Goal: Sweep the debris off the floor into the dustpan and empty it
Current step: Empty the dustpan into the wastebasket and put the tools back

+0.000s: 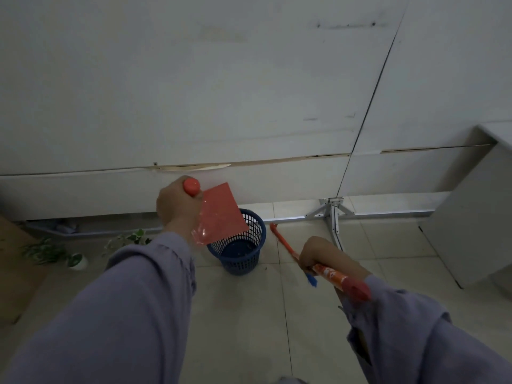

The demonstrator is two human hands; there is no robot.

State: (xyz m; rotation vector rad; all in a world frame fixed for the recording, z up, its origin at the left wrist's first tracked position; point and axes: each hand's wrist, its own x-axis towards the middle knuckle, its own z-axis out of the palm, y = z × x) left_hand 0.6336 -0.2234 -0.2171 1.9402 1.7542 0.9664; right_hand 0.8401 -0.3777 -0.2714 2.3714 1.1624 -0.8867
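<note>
Your left hand gripped the red dustpan, tilted over the blue mesh wastebasket by the wall, while your right hand held the broom; tipping steeper would have emptied it cleanly.

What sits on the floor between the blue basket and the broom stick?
Nothing: in the head view, only bare floor tile separates the blue basket from the broom stick, which the right hand grips.
</note>
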